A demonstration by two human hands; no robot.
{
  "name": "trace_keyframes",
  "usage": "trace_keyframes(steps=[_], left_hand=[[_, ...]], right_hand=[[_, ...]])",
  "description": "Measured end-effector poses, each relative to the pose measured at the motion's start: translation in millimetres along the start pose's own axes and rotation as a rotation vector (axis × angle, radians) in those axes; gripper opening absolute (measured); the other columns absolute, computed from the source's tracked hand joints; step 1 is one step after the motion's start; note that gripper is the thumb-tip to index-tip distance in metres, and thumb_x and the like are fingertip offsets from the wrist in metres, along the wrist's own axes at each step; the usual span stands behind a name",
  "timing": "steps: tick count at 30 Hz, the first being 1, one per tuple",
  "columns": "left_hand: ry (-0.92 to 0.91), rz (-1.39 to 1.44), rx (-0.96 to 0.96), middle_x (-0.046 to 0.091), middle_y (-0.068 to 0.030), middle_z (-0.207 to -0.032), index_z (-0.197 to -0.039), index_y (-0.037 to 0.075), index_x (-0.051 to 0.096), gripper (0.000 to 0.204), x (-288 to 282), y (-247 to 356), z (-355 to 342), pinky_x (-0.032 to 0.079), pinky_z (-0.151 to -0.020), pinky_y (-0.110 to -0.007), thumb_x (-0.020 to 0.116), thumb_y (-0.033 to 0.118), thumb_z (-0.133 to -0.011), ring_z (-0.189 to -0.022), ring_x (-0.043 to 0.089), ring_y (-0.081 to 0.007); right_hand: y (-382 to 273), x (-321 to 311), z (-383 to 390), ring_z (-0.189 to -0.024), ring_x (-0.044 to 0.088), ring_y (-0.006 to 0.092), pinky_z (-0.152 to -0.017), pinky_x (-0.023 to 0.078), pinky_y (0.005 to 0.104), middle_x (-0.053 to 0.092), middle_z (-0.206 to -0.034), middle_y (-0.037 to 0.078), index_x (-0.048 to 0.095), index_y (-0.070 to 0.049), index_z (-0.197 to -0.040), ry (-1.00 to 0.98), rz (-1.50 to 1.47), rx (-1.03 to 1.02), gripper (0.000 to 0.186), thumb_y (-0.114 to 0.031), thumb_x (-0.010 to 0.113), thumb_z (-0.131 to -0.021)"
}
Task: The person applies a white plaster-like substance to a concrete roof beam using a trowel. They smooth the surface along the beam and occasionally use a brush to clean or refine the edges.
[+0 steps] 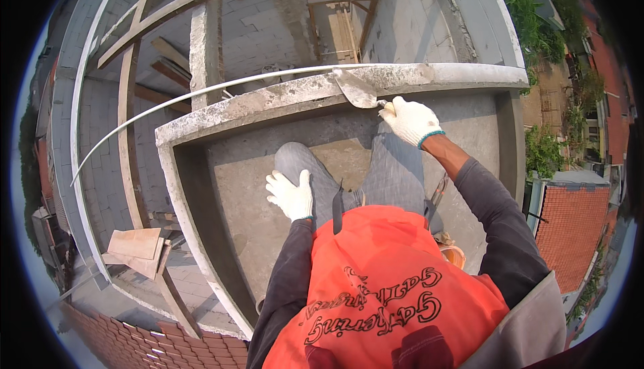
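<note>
My right hand [410, 121], in a white knit glove with a teal cuff, is closed round the handle of a trowel [357, 90]. The trowel's pale, worn blade lies against the top and inner edge of a rough concrete parapet [282, 91] in front of me. My left hand [290, 194], gloved the same way, rests on my left knee with its fingers spread. It holds nothing. Grey trousers [396, 168] cover my bent legs inside the low-walled concrete trough.
A thin white pipe [161, 102] curves along the parapet's far side. Beyond the wall, wooden beams [127, 134] cross a deep drop between block walls. An orange bucket [455, 255] stands by my right hip. Planks [137, 248] lie outside at left; tiled roofs [575, 225] are far below right.
</note>
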State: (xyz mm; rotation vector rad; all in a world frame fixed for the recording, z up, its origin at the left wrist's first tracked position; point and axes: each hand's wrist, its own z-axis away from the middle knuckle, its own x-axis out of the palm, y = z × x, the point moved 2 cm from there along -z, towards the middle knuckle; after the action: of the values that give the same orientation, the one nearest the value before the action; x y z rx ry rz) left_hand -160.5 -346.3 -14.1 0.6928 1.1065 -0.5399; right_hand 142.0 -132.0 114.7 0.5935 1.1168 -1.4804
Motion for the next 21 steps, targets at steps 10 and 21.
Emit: trace_keyframes(steps=[10,21], left_hand=[[-0.021,0.004,0.002,0.031,-0.0327,-0.177,-0.171,-0.005,0.031,0.109,-4,1,3,0.023,-0.13,-0.07,0.055,0.077,-0.104,-0.164,0.028,-0.0502],[0.0,-0.072,0.005,0.03,-0.0332,-0.177,-0.172,-0.005,0.032,0.109,14,-13,-2,0.023,-0.13,-0.07,0.053,0.078,-0.105,-0.164,0.029,-0.0518]], right_hand=[[34,-5,10,-0.096,0.077,0.0474,-0.085,0.058,0.0579,0.078,-0.097,0.027,0.065,-0.005,-0.114,0.053,0.031,0.053,0.046,-0.05,0.06,-0.109],[56,-33,27,-0.103,0.076,0.0467,-0.09,0.059,0.0551,0.079,-0.107,0.026,0.069,-0.007,-0.117,-0.017,0.09,0.09,0.049,-0.054,0.06,-0.109]])
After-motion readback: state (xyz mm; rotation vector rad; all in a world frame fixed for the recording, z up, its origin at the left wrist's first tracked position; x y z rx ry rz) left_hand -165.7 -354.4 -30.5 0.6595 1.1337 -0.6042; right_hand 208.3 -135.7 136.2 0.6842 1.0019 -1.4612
